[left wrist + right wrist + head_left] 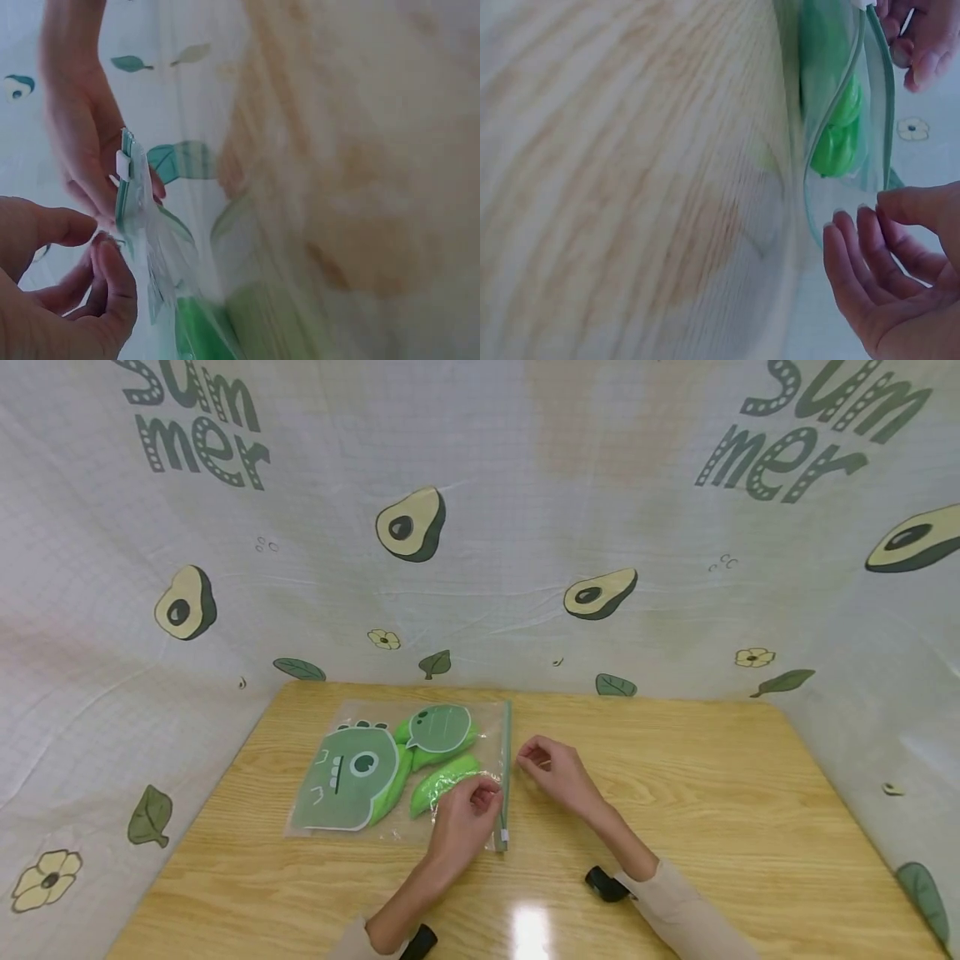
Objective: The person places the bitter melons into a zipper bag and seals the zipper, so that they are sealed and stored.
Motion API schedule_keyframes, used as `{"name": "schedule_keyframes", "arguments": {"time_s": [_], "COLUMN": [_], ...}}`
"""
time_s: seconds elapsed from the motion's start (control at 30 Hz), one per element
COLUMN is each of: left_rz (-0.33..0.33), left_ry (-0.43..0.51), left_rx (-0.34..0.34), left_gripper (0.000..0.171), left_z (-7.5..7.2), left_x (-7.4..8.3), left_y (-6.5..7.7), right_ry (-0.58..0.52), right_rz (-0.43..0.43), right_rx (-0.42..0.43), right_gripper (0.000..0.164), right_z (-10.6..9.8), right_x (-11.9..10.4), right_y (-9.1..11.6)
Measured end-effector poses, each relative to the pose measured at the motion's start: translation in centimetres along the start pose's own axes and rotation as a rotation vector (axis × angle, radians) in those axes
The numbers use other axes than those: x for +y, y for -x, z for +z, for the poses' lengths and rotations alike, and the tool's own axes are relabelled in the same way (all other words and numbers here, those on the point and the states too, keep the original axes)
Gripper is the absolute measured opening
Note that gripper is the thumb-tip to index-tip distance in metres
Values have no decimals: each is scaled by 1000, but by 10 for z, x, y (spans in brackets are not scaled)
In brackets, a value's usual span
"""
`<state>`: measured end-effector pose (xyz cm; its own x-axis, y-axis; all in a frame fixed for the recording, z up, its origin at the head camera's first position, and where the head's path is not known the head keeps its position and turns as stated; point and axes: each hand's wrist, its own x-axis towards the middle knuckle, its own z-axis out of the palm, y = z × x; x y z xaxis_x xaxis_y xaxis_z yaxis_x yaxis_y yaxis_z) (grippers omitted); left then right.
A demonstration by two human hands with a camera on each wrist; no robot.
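Observation:
A clear slider zip bag (420, 838) with a green cartoon monster print lies on the wooden table, bright green packets (442, 781) inside it. Along its right side runs the green zip strip (506, 752), with a white slider (504, 835) at the near end. My left hand (465, 818) reaches over the bag's near right part, thumb and fingertips pinching at the strip close to the slider. Beyond it, my right hand (558, 772) pinches the strip farther along. In the right wrist view the two zip edges (889, 112) stand apart between the hands.
The wooden table (675, 777) extends to the right of the bag. A white cloth (480, 593) printed with avocados and leaves hangs behind and along both sides. Each forearm wears a dark wrist camera (606, 885) near the sleeve.

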<state>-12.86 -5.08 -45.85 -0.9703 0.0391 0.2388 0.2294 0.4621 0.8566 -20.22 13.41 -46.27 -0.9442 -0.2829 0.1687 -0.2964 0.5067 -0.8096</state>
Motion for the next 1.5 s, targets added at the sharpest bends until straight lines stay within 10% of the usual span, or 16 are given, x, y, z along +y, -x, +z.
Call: {"name": "schedule_keyframes", "arguments": {"time_s": [0.93, 1.5], "left_rz": [-167, -230], "left_ry": [100, 191], "left_rx": [-165, -288], "left_gripper": [11, 29], "left_z": [-18, -26], "left_x": [-8, -9], "left_y": [37, 55], "right_ry": [369, 256], "right_rz": [-325, -201], "right_rx": [74, -87], "right_gripper": [14, 11], "right_z": [6, 14], "right_x": [-10, -21], "right_y": [48, 74]}}
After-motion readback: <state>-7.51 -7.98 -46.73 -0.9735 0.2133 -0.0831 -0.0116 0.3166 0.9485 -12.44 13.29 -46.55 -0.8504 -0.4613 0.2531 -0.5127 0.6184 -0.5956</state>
